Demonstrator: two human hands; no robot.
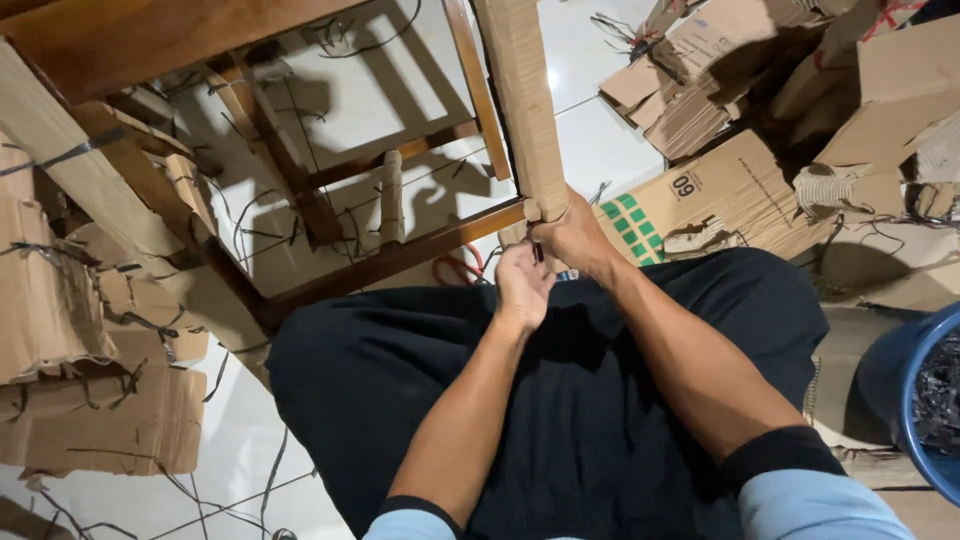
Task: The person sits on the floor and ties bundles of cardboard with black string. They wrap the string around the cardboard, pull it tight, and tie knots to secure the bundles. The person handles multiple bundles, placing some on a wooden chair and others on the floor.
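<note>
Cardboard wraps the chair leg [525, 110] that rises straight up from my hands toward the top of the view, a brown sleeve folded around the wood. My right hand [578, 238] is closed around the lower end of that wrapped leg, right where it meets the dark wooden rail [400, 255] of the upturned chair frame. My left hand [522, 285] sits just below and against the right one, fingers curled narrow around something small and dark; I cannot tell what it is. Both forearms reach out over my black trousers [590, 400], with pale blue sleeves at the bottom edge. Other rails of the frame already carry cardboard, including a short wrapped spindle [392, 200] between two bars. Red scissors [458, 270] lie on the white tiled floor [590, 140] just beyond my knees, partly hidden. To my left, wrapped pieces and cardboard sheets bound with black strapping [90, 330] are heaped together. To my right, flattened boxes [720, 190] pile up, and a blue bucket [900, 390] stands at the edge.
</note>
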